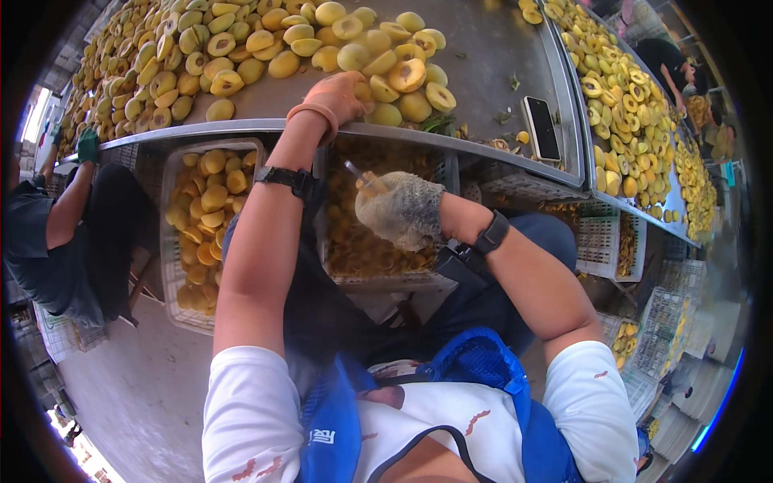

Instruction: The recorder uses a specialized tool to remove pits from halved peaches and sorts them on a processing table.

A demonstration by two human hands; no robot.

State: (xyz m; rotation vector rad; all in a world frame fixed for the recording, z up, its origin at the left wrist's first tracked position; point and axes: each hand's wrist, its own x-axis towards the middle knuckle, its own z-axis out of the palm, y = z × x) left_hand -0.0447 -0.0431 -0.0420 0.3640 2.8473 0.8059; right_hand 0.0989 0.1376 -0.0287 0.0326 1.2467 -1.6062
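My left hand (pixel 332 102), in an orange glove, reaches over the front rim of the metal table (pixel 483 78). Its fingers close around a yellow apricot (pixel 362 92) at the edge of a heap. Many apricots (pixel 407 75) in that heap are cut, with brown hollows or stones showing. My right hand (pixel 401 208), in a grey knitted glove, grips a tool (pixel 369 181) with a light-coloured handle and a thin metal tip; the glove hides the rest. Below that hand, a crate (pixel 392 281) between my knees contains dark yellow-brown fruit pieces, partly covered by my arms.
A white plastic crate (pixel 171 265) of apricot halves stands at my left. A smartphone (pixel 542 128) lies near the table's right rim, close to some leaves (pixel 438 124). Another table (pixel 655 208) of apricots adjoins on the right. A person (pixel 54 235) with a green glove sits at the left.
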